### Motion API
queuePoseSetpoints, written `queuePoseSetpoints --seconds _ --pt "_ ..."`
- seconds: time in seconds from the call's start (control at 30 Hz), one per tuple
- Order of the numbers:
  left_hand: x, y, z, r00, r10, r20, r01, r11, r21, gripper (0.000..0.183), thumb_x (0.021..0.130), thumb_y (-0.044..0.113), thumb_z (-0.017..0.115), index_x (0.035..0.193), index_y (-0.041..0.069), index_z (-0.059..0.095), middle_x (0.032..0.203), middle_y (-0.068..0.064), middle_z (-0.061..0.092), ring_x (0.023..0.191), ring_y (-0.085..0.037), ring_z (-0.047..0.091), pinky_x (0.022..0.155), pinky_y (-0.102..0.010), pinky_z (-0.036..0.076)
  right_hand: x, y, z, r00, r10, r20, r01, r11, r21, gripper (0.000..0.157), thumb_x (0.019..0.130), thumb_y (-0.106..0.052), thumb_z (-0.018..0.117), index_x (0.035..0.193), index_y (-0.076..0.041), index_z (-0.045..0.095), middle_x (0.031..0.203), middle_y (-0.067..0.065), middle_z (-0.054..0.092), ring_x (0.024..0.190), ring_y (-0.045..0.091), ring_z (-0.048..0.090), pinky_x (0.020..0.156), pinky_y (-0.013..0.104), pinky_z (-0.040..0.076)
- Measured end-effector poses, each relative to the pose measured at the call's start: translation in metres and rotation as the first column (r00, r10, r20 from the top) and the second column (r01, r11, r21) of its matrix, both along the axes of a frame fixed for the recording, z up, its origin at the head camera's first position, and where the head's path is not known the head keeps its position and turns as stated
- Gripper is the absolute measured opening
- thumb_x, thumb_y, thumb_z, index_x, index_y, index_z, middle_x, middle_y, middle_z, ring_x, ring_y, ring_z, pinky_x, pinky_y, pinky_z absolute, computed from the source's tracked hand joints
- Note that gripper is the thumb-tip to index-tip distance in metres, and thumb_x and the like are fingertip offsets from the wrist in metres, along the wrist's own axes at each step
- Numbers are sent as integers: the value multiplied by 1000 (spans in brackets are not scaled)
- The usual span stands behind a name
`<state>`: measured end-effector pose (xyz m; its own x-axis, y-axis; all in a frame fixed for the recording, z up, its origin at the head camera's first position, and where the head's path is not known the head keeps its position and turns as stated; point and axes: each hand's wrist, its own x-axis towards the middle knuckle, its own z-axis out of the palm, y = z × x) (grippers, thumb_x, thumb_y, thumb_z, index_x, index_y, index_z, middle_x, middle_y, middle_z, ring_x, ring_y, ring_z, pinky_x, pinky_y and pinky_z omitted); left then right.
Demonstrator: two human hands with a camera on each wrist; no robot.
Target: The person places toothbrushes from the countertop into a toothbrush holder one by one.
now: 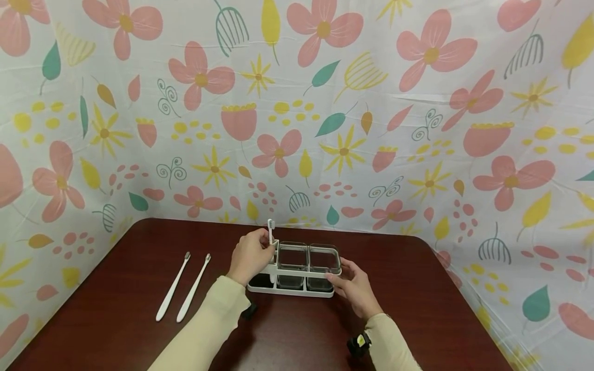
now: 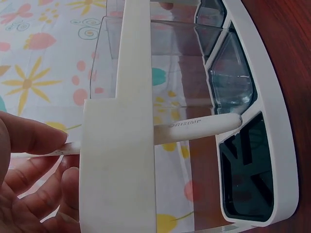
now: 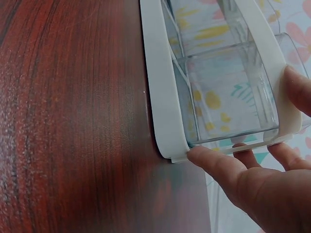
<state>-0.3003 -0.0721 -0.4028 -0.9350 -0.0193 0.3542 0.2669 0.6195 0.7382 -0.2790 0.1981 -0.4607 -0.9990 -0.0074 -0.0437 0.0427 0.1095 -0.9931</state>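
A white two-tier toothbrush holder (image 1: 290, 292) with clear cups (image 1: 293, 256) in its upper rail stands on the table. My left hand (image 1: 250, 255) is at its left end and pinches a white toothbrush (image 1: 270, 233) between thumb and fingers, bristle head up. In the left wrist view the toothbrush handle (image 2: 197, 127) passes down through the upper rail, its rounded end close over the lower tray (image 2: 286, 160). My right hand (image 1: 355, 288) grips the holder's right end. There the thumb (image 3: 297, 87) lies on the upper rail and a fingertip touches the lower tray's corner.
Two more white toothbrushes, a left one (image 1: 172, 289) and a right one (image 1: 193, 291), lie side by side on the dark red wooden table (image 1: 287, 340), left of the holder. Behind the table hangs a flower-patterned cloth (image 1: 297, 129).
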Motion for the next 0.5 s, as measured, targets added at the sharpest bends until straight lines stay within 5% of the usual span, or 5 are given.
queuePoseSetpoints --seconds 0.5 --pt "0 0 -1 999 -23 22 25 996 -89 4 85 9 73 89 9 71 73 4 65 53 -13 52 49 -31 40 -2 0 0 1000 0 10 0 1000 -2 67 91 -12 73 149 -4 39 137 22 48 106 22 62 94 51 48"
